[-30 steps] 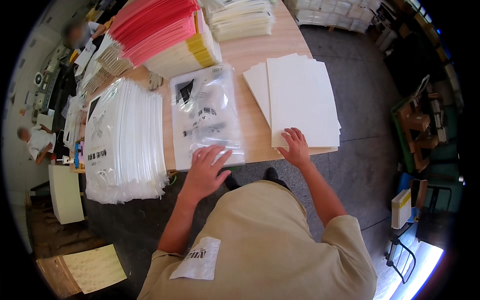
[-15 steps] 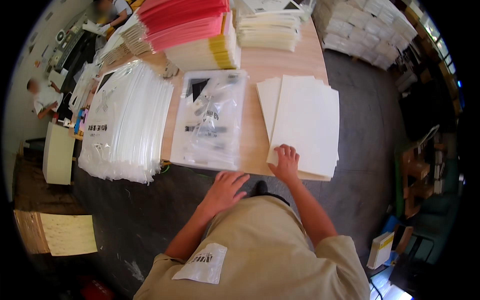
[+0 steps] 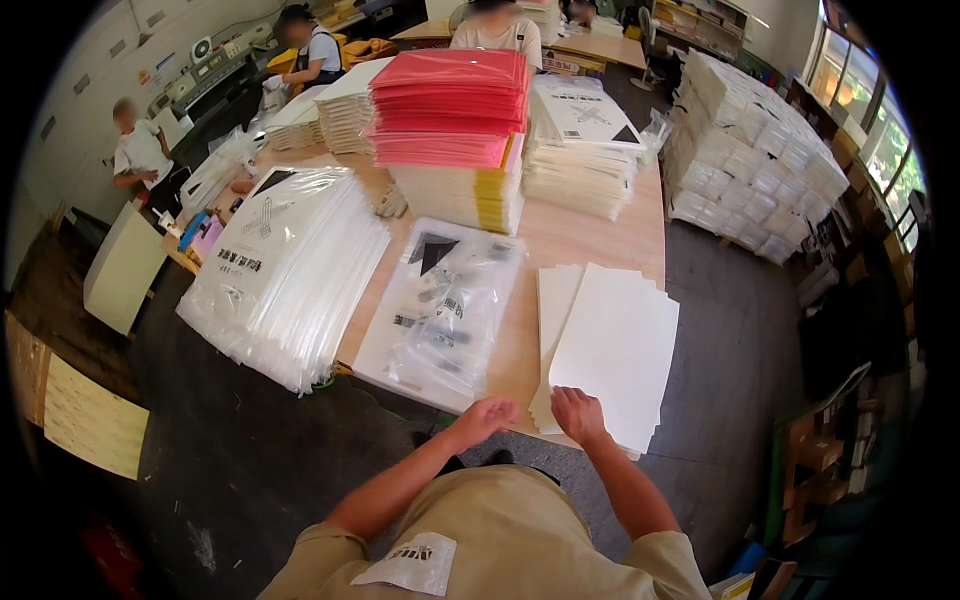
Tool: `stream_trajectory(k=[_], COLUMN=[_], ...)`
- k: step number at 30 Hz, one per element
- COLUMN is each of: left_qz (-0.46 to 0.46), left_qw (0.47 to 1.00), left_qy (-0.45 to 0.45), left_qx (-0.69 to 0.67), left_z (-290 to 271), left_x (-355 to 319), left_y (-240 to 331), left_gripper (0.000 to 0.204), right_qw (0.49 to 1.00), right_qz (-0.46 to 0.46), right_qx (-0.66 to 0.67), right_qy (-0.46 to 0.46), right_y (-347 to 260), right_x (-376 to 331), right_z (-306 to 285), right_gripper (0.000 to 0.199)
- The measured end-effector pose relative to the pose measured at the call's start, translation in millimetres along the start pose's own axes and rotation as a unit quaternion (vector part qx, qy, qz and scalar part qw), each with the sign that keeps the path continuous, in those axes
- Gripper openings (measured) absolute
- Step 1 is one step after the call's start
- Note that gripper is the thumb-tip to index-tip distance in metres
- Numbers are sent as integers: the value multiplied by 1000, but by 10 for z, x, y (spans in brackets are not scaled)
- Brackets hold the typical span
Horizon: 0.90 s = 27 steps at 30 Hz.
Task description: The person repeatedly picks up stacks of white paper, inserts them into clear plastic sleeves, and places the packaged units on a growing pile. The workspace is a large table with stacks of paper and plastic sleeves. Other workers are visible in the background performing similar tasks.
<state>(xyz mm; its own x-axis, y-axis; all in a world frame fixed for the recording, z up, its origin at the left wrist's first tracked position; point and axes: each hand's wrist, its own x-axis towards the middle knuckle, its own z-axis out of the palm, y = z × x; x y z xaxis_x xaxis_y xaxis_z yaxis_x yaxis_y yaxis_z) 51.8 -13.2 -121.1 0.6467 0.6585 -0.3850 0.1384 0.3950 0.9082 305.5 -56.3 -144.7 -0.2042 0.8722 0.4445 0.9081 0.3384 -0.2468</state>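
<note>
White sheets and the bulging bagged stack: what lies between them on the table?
In the head view, flat clear plastic packaging with black print lies between the bagged stack and the white sheets.

shirt (image 3: 505, 535): tan, loose, rounded in front | sleeves (image 3: 668, 562): short, same tan, wide at the hem | patch (image 3: 415, 563): white, creased, bold dark print, left side of the shirt | left hand (image 3: 484, 424), right hand (image 3: 579, 414): bare, I see | shoes (image 3: 500, 457): dark, peeping past the shirt's far edge
</note>
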Motion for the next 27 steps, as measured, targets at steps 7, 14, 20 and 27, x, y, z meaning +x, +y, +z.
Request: stream_trajectory(k=[7,14,20,27], left_qz=[-216,-56,-65,-73], left_qw=[932,986,967,977], left_qy=[-47,-6,-77,-44], left_qx=[-286,-156,-236,-193], left_z=[414,323,219,221], left_x=[927,860,426,551], left_y=[365,-171,193,-178], left_gripper=[57,40,48,60], right_qw=[996,986,860,468], right_qz=[-87,8,430,547], right_qx=[14,155,198,692], right_qy=[8,-60,192,-47], right_y=[-108,-754,565,1095], right_x=[48,-76,-1378,-1960], right_z=[-544,-889,-976,-740], right_gripper=[23,29,17,53])
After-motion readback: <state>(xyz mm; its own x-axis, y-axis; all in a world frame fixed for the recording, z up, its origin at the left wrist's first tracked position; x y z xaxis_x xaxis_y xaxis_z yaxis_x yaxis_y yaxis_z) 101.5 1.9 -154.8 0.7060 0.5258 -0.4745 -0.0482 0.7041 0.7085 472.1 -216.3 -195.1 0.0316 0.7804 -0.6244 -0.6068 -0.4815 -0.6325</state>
